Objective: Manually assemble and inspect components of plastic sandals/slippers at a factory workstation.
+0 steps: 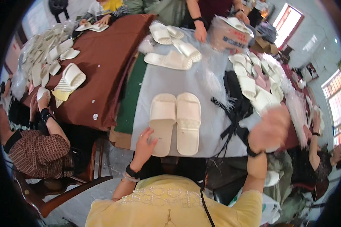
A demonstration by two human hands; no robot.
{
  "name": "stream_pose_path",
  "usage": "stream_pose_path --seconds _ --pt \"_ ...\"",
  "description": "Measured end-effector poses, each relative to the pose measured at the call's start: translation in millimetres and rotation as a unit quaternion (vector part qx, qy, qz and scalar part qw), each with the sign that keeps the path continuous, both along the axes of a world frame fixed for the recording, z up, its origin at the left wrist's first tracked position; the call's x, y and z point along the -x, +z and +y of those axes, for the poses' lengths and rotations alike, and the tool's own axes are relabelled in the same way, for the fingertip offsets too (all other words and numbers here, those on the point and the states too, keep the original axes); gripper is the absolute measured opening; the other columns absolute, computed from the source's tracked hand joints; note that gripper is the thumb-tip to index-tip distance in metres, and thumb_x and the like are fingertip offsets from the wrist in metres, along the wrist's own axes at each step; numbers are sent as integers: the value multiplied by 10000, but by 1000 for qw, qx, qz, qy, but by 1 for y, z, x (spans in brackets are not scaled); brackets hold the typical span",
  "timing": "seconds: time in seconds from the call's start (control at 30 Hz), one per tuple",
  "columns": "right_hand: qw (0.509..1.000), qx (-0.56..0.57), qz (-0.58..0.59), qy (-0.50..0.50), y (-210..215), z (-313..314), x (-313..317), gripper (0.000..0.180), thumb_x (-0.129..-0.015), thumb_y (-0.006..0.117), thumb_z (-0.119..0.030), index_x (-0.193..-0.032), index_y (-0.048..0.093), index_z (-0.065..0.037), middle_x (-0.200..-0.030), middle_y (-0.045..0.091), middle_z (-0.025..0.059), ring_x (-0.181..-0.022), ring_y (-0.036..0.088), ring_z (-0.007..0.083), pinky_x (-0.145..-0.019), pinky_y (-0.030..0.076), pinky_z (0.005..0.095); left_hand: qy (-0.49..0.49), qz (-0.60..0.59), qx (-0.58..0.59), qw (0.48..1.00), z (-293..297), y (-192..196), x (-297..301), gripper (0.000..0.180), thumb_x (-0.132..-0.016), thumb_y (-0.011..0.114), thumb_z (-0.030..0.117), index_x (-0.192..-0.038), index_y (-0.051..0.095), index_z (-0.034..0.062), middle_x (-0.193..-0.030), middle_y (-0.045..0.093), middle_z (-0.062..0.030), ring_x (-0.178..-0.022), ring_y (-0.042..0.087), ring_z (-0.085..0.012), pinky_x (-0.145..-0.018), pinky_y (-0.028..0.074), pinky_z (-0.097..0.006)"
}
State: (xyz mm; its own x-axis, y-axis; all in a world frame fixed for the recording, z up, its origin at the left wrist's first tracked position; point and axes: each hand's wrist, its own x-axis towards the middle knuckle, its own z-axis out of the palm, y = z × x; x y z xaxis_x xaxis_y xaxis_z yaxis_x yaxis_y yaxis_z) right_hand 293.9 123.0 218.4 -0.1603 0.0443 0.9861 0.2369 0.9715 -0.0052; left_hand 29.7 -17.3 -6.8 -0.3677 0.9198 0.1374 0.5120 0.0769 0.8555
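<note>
Two cream slippers [175,123] lie side by side, touching, on the grey cloth [208,87] at the table's near edge. Left hand [144,143] rests at the heel of the left slipper, fingers loosely spread, gripping nothing. Right hand [269,129] is raised near the slipper pile [254,81], blurred; its state cannot be told. Black straps [235,102] lie between pair and pile.

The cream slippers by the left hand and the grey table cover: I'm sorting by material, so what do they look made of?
Cream slippers: probably moulded foam or soft plastic, matte, with a dimpled footbed. Grey table cover: seemingly thin cloth or sheet, draping over the edge.
</note>
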Motion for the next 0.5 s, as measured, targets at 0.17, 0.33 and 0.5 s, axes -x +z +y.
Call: stream_pose_path --seconds 0.17,0.33,0.5 --pt "927 133 -310 -162 -72 86 16 44 -714 630 -113 -738 593 -116 -844 582 0 -853 519 194 -745 346 334 7 -6 -26 1000 2 9 0 327 -797 606 129 -1096 535 18 -1234 461 -183 -1137 447 -322 -959 351 -362" --pt "826 118 -517 -190 -170 122 -4 38 -704 617 -117 -736 612 -138 -791 560 -4 -823 507 182 -726 344 333 10 -18 -32 999 -3 14 -5 313 -800 606 123 -1090 541 24 -1221 479 -181 -1155 437 -318 -962 348 -362" --pt "791 166 -560 -184 -207 134 -5 24 -697 621 -141 -704 599 -148 -768 556 4 -829 517 180 -731 337 343 8 -3 -35 999 -9 15 -7 309 -804 607 138 -1088 550 29 -1205 497 -183 -1171 424 -321 -968 341 -368"
